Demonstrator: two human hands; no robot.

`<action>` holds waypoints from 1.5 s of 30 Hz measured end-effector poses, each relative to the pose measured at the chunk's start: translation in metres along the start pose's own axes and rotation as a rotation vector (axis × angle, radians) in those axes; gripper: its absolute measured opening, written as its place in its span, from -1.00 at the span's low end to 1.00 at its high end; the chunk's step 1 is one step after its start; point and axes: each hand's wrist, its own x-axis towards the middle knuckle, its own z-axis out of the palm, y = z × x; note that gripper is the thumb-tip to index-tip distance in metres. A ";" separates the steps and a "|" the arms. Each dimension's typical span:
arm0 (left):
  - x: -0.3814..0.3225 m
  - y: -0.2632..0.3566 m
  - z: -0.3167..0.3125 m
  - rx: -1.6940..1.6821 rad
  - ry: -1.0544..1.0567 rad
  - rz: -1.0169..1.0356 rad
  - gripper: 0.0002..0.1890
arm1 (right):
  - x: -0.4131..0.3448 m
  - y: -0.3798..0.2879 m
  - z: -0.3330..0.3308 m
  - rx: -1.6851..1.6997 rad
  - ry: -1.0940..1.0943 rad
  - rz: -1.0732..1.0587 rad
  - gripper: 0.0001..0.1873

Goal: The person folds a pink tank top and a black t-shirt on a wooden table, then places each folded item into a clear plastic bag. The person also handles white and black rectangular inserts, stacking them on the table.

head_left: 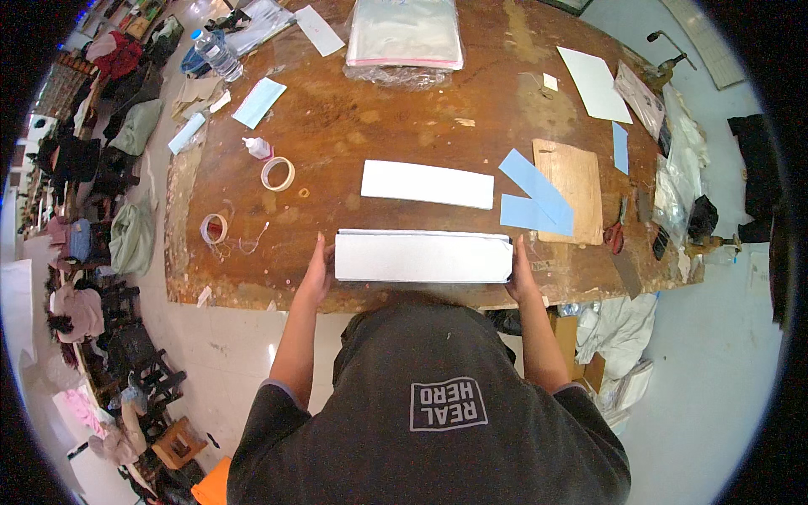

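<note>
A stack of long white sheets or folded pieces (423, 257) lies at the near edge of the wooden table (404, 132). My left hand (317, 273) presses flat against its left end, and my right hand (522, 270) against its right end, so the stack is held between both palms. A smaller white strip (427, 184) lies just beyond it. Blue paper strips (536, 205) overlap to the right, partly on a thin wooden board (571, 189). Red-handled scissors (615, 235) rest right of the board.
At left are tape rolls (278, 173), a small white bottle (258, 149) and a water bottle (218, 55). A pile of clear plastic bags (404, 38) sits at the far side. Clamps (669, 66) grip the right edge, near crumpled plastic (675, 183).
</note>
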 end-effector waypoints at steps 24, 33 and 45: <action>0.058 -0.035 -0.010 -0.034 0.108 0.021 -0.20 | 0.022 0.000 0.015 -0.003 0.104 0.125 -0.09; 0.081 -0.054 -0.030 -0.043 0.058 0.127 -0.23 | 0.029 0.009 0.012 -0.022 0.004 0.026 -0.03; 0.016 -0.012 0.005 -0.016 0.016 0.023 -0.13 | 0.016 0.015 0.014 0.001 0.036 -0.017 0.00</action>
